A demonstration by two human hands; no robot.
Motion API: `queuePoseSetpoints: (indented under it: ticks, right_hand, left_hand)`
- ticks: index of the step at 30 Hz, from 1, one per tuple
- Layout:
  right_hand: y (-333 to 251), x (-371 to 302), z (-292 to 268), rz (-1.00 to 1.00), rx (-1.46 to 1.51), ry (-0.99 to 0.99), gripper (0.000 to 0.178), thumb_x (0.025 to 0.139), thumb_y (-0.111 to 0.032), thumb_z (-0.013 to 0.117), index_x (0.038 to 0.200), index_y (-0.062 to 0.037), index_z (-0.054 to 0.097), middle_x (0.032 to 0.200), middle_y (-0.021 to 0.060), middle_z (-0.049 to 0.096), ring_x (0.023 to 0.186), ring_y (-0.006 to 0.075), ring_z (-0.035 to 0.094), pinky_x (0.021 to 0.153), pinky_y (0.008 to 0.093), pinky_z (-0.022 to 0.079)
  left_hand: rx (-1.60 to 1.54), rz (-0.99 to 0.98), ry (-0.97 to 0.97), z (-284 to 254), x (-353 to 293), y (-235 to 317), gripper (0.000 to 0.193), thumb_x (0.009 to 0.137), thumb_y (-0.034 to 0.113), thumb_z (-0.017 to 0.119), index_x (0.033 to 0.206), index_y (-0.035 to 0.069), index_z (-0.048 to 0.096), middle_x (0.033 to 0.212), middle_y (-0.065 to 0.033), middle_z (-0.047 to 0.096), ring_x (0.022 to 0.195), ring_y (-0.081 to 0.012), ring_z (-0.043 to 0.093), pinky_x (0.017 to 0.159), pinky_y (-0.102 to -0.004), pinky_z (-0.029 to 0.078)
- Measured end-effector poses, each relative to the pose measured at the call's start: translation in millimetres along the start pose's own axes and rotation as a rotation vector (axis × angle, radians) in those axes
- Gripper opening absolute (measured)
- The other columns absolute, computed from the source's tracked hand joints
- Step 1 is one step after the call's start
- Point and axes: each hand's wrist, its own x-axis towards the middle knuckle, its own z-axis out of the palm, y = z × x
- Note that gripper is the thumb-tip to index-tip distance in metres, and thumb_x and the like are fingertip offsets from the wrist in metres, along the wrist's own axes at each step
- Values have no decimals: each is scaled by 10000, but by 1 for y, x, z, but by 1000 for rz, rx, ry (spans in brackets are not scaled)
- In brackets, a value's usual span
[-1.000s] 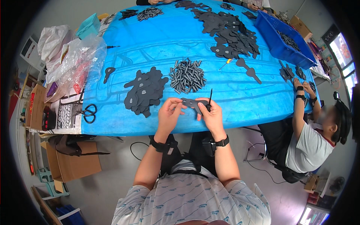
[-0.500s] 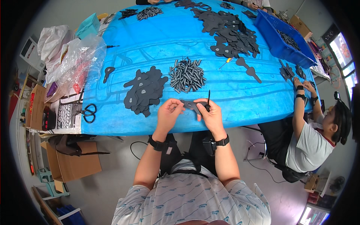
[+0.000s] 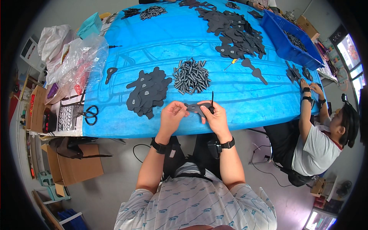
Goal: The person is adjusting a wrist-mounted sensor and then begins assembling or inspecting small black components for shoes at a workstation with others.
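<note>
Between my two hands, just above the table's near edge, is a flat dark grey piece point(image 3: 194, 108) with rounded ends and a small light mark. My left hand point(image 3: 174, 114) pinches its left end between thumb and fingers. The right end lies under the thumb of my right hand point(image 3: 216, 117). That same hand also keeps a thin dark pointed tool point(image 3: 212, 99) upright, its shaft rising above the fingers. Beyond my hands lies a heap of short dark grey tubes point(image 3: 191, 76). Left of it, matching flat pieces point(image 3: 148, 94) form a loose pile.
Black scissors point(image 3: 90, 115) lie at the left on the blue table cover point(image 3: 245, 103). A larger heap of flat pieces point(image 3: 237, 32), a yellow-handled screwdriver point(image 3: 231, 64) and a blue bin point(image 3: 291, 40) are farther right. A co-worker point(image 3: 322, 142) sits at the right.
The tool's shaft has tilted very slightly. Both hands keep their hold on the flat piece, in nearly the same place.
</note>
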Motion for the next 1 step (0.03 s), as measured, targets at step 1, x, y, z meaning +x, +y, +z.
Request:
queuePoseSetpoints:
  ticks: [1]
  right_hand:
    - [1, 0, 0, -3, -2, -2, 145, 938, -87, 569, 1037, -6, 638, 805, 61, 683, 509, 64, 515, 490, 215, 423]
  left_hand:
    - [1, -4, -3, 0, 0, 0, 25, 892, 24, 599, 898, 2, 588, 788, -45, 637, 720, -107, 628, 679, -226, 490]
